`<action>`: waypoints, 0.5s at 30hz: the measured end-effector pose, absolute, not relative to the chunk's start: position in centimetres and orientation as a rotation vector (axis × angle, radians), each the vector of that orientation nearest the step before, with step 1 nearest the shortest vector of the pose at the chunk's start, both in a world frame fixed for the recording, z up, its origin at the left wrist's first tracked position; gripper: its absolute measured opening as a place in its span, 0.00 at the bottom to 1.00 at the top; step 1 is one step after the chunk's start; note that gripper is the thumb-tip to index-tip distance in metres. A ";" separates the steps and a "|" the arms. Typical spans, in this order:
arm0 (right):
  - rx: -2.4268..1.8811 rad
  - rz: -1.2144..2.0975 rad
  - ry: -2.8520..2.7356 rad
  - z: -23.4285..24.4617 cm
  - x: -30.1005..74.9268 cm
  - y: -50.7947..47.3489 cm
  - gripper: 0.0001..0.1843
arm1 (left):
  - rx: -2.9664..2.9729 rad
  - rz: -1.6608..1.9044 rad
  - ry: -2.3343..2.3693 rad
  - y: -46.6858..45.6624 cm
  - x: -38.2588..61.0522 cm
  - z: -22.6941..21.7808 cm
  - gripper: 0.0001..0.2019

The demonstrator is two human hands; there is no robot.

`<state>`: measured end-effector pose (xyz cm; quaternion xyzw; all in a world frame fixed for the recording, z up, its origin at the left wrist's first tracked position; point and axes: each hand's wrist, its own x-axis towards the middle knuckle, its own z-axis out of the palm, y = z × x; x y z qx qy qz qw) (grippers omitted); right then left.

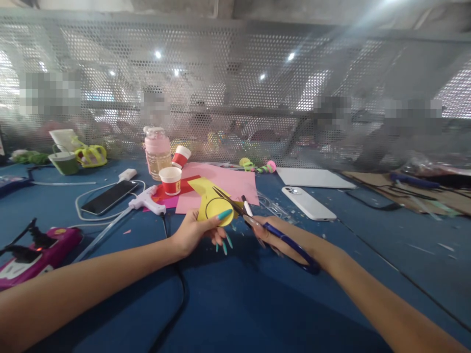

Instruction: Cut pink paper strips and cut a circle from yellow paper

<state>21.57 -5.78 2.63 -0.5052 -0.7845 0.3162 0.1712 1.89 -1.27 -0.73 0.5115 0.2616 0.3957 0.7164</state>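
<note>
My left hand (200,231) pinches a yellow sheet of paper (210,202) with a black circle drawn on it, thumb on top, just above the blue table. My right hand (279,239) grips blue-handled scissors (257,223). Their blades reach up and left across the yellow paper near the circle. A black-and-white marker (246,206) lies just behind the blades.
Pink paper (228,181) and red paper lie behind, with two red-and-white cups (170,180), a pink-lidded jar (157,152), a white glue gun (147,200), a black phone (109,196), a white phone (308,202) and a pink device (40,250) at left. A perforated metal screen closes the table's back.
</note>
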 end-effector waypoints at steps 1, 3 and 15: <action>-1.437 0.871 -2.231 2.5 21.5 -5.7 0.30 | 1.132 0.878 0.587 -1.3 1.9 -0.7 0.15; -1.432 0.826 -2.238 2.4 21.5 -5.7 0.29 | 1.134 0.882 0.600 -1.3 1.9 -0.6 0.15; -1.326 0.964 -2.222 2.6 21.7 -5.8 0.28 | 1.161 0.848 0.604 -1.3 2.0 -0.7 0.17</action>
